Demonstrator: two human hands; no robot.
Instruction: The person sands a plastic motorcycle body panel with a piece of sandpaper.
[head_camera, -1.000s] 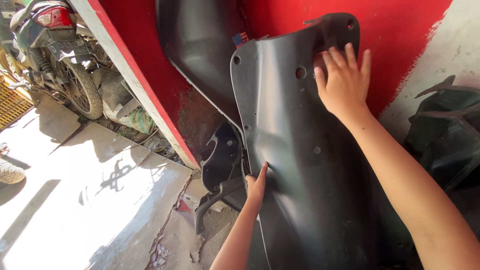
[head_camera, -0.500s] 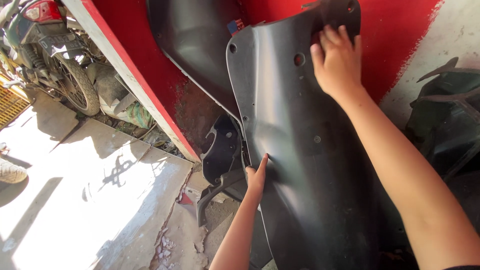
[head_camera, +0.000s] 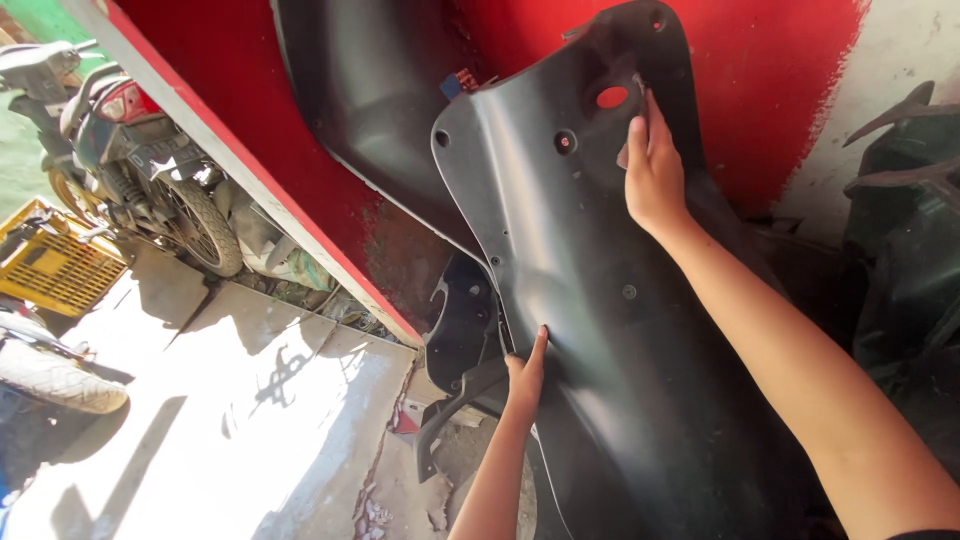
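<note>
A large black plastic scooter body panel (head_camera: 590, 300) with several holes leans upright against a red wall (head_camera: 760, 80). My right hand (head_camera: 652, 170) presses flat on its upper part, fingertips just below a round hole showing red. My left hand (head_camera: 525, 375) grips the panel's lower left edge, fingers curled behind it. Another black panel (head_camera: 370, 90) stands behind it, further left against the wall.
A parked motorcycle (head_camera: 150, 180) stands at the left beyond the wall's edge. A yellow crate (head_camera: 50, 265) and a tyre (head_camera: 55, 375) lie at the far left. More dark plastic parts (head_camera: 905, 230) pile at the right. Sunlit concrete floor (head_camera: 230, 420) spreads below.
The panel's top has shifted with my right hand, which slid up towards the round hole. My left hand stays on the lower left edge. The view moved slightly.
</note>
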